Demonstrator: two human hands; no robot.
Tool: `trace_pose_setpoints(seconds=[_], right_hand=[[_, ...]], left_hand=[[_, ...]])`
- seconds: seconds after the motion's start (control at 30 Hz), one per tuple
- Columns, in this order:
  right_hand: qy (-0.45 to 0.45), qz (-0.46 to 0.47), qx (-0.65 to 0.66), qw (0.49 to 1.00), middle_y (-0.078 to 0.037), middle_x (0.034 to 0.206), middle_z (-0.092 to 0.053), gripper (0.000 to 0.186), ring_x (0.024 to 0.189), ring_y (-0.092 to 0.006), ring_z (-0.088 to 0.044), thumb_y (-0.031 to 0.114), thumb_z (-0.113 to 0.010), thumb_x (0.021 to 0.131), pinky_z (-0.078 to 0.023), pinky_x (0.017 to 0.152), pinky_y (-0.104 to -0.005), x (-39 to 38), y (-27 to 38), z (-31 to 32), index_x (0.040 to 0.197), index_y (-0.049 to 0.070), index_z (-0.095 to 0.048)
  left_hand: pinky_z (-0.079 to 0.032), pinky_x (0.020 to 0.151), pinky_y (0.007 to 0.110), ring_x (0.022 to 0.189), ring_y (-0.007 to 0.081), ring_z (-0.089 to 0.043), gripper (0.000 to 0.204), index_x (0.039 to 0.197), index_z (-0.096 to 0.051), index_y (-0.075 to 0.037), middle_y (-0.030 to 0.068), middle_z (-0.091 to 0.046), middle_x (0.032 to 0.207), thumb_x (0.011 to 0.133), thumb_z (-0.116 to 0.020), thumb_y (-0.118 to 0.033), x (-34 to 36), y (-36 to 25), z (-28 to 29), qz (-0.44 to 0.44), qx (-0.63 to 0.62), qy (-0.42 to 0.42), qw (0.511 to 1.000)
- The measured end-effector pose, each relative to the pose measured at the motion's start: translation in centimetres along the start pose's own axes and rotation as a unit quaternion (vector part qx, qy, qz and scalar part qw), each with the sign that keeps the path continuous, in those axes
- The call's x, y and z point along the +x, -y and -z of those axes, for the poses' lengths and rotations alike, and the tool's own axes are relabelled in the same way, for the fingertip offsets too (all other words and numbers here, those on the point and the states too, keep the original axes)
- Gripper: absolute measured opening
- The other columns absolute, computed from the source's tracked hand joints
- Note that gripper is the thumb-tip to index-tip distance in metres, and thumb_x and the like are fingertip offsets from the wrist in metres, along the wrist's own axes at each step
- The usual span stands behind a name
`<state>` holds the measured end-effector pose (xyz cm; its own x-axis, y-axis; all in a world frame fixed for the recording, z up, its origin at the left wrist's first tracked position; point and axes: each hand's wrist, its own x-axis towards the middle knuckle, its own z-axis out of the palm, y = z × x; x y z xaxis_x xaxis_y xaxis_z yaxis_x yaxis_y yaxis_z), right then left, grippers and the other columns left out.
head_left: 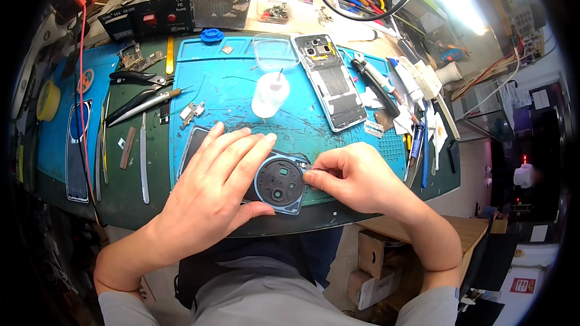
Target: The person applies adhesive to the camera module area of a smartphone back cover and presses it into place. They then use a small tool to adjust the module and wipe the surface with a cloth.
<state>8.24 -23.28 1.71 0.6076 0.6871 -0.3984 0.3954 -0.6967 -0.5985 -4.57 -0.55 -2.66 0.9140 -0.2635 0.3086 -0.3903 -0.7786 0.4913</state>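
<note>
1. Left hand point(211, 184): fingers outstretched and side by side, thumb spread away, laid over a phone back cover point(252, 188).
2. Right hand point(356, 178): thumb and forefinger drawn together at the cover's edge, other fingers curled in — I cannot tell whether anything thin is pinched between the tips.
3. The cover lies near the front edge of the blue work mat point(229, 93), partly hidden by the left hand. Its round black camera disc point(272, 180), ringed in blue and pierced with openings, sits between the two hands.
4. Beyond the hands stands a white plastic bottle point(270, 98) with a thin dark tip; behind it are a clear plastic tray point(276, 54) and, farther left, a blue cap point(211, 35).
5. To the bottle's right lies an opened phone point(332, 84), its insides facing up; a razor blade point(374, 128) is just beside its lower end.
6. On the left are small metal parts point(192, 112), a slim silver-handled tool point(144, 163) and black-handled cutters point(139, 77).
7. Farther left — a second phone panel point(78, 172) and a yellow tape roll point(47, 101).
</note>
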Motion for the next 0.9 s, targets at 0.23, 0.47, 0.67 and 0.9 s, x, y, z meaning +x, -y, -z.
trace_pose_setpoints(seconds=[0.23,0.47,0.67,0.9], right_hand=[[0.003,-0.066,0.049,0.997,-0.020,0.069,-0.068,0.029,0.065,-0.0336,-0.070,0.027,-0.071,0.094,-0.052,0.063,-0.0442,-0.4,0.3,-0.6,0.089,-0.001,-0.077],[-0.005,-0.085,0.093,0.992,-0.019,0.067,-0.068,0.030,0.062,-0.0305,-0.068,0.027,-0.070,0.095,-0.051,0.063,-0.0430,-0.8,-0.2,-1.5,0.090,-0.002,-0.077],[-0.003,-0.131,0.123,0.984,-0.017,0.065,-0.067,0.030,0.060,-0.0274,-0.067,0.028,-0.070,0.095,-0.051,0.062,-0.0423,-1.2,0.1,-2.0,0.091,-0.001,-0.078],[0.019,-0.140,0.150,0.978,0.000,0.061,-0.060,0.034,0.055,-0.0064,-0.050,0.027,-0.069,0.099,-0.039,0.050,-0.0285,-1.6,0.5,-2.0,0.082,-0.002,-0.074]], left_hand=[[-0.039,0.119,0.056,0.132,0.0353,-0.055,0.094,0.152,-0.046,-0.002,0.0172,-0.059,0.137,0.072,-0.088,-0.031,-0.1,0.0,-0.1,-0.003,0.005,-0.007,1.000],[-0.040,0.118,0.056,0.132,0.0355,-0.055,0.094,0.151,-0.047,-0.001,0.0173,-0.060,0.136,0.072,-0.089,-0.030,-0.1,0.0,-0.2,-0.013,0.009,-0.014,1.000],[-0.040,0.118,0.056,0.133,0.0357,-0.054,0.094,0.152,-0.046,-0.001,0.0169,-0.060,0.137,0.073,-0.089,-0.029,-0.2,-0.1,-0.2,-0.015,0.014,-0.018,1.000],[-0.039,0.118,0.055,0.133,0.0353,-0.054,0.095,0.153,-0.045,-0.001,0.0167,-0.059,0.138,0.074,-0.089,-0.029,-0.2,-0.2,-0.4,-0.022,0.022,-0.018,0.999]])
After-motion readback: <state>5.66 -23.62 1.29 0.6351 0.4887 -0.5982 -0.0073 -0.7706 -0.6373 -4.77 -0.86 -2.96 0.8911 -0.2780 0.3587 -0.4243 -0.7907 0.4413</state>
